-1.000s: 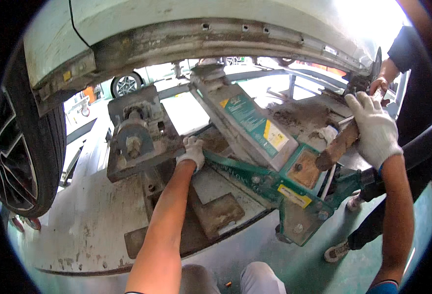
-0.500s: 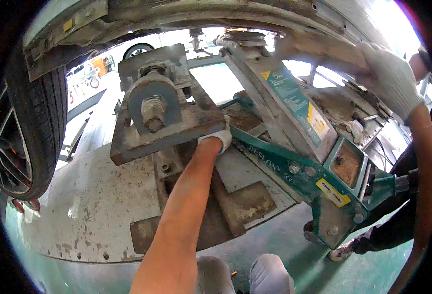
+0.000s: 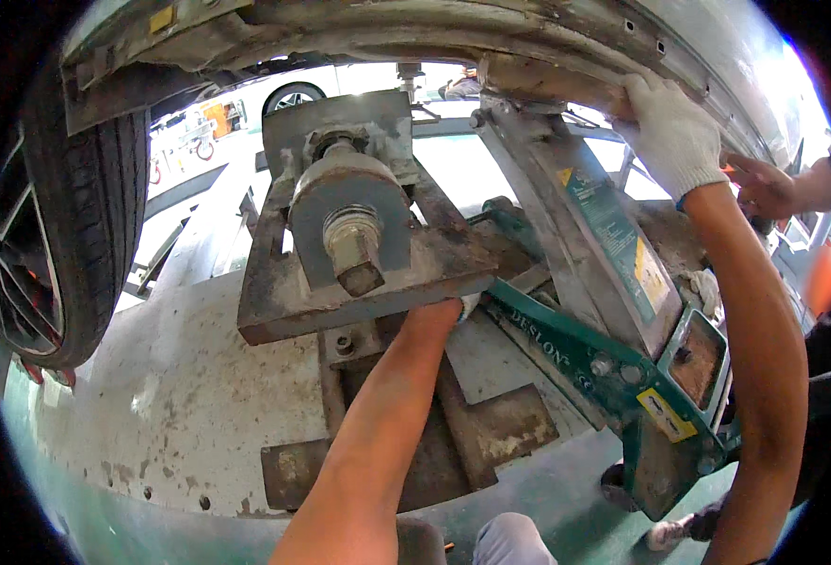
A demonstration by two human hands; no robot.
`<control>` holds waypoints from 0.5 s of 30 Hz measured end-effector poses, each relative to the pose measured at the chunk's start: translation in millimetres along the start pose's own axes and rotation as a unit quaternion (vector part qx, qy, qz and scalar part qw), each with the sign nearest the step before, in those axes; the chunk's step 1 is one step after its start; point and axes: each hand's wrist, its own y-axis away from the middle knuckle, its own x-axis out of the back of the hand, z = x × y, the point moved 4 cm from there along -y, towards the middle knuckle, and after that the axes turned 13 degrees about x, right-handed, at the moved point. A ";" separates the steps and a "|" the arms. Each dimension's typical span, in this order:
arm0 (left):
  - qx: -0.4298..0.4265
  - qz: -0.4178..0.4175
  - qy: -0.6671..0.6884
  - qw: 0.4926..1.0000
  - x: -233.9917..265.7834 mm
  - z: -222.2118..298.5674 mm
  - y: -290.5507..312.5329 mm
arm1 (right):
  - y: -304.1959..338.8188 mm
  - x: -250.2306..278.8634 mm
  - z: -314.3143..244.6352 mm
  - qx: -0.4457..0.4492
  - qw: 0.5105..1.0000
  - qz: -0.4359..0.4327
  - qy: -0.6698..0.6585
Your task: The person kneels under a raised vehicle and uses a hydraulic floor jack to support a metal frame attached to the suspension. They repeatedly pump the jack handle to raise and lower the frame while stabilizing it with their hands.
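Note:
My right hand (image 3: 674, 141), in a white knit glove, grips the near end of a wooden block (image 3: 552, 83). The block lies across the top of a green floor jack's (image 3: 566, 348) raised arm, just under the car's sill (image 3: 415, 38). Whether wood and sill touch, I cannot tell. My left hand (image 3: 470, 303) reaches below a heavy rusty steel clamp (image 3: 368, 268) with a large bolt. Only a bit of its white glove shows at the clamp's lower right edge; the fingers are hidden.
A car wheel (image 3: 95, 226) stands at the left. Under the clamp is a worn metal platform (image 3: 189, 395) with a rusty steel base. At the right, another person's hand (image 3: 773, 188) is close to my right wrist, beside an orange object (image 3: 822, 278).
My right hand has carried the wooden block leftward onto the top of the jack, below the sill. My left hand stays by the clamp. The other person's hand has come closer.

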 end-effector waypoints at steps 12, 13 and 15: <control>-0.048 0.209 -0.977 0.010 -15.2 -18.1 1.3 | -25.5 -47.7 -8.9 -0.023 0.998 -0.009 0.061; -0.030 0.190 -0.980 0.041 -22.1 -33.5 -3.8 | -18.9 -52.6 -2.3 -0.022 0.997 -0.009 0.070; -0.024 0.229 -0.972 0.047 -16.6 -16.6 -0.9 | -30.1 -57.0 -6.7 -0.008 0.997 0.018 0.068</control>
